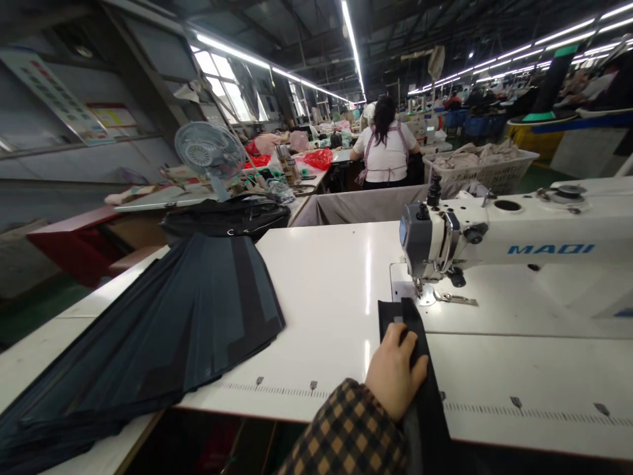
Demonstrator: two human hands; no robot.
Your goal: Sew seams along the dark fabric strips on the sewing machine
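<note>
My left hand (398, 369), in a brown-and-black checked sleeve, rests on a dark fabric strip (429, 396) with its fingers curled and pressed on the cloth. The strip runs from the table's front edge up to the presser foot and needle area (420, 287) of a white sewing machine (494, 231). Its far end lies just short of the foot, folded or layered. My right hand is out of view. On the left, a fanned stack of dark blue fabric panels (198, 323) lies over the table.
The white sewing table (321, 284) has a ruler scale along its front edge. Behind the panels lie a black bag-like bundle (227, 218) and a fan (210, 155). A co-worker (388, 145) sits ahead with their back to me, beside a basket of cloth (484, 168).
</note>
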